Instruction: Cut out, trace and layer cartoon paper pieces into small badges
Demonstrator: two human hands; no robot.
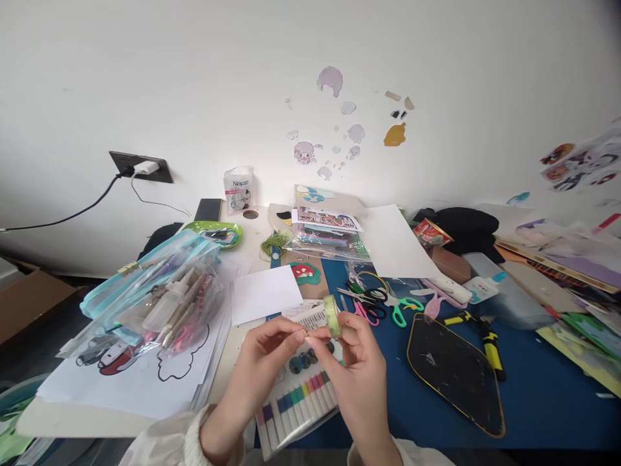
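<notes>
My right hand has a roll of yellowish-green tape hooked on its fingers, and its thumb and forefinger are pinched at the front. My left hand is closed in a pinch too, its fingertips meeting those of the right. Whatever small thing lies between the fingertips is too small to make out. Below both hands is a clear pack of coloured markers, partly covered by them. Just beyond the hands lies a white sheet of paper.
To the left, a clear zip bag of pens lies on a stack of drawings. Scissors, a dark tray and yellow-black pliers lie to the right. Cut-out stickers are on the wall.
</notes>
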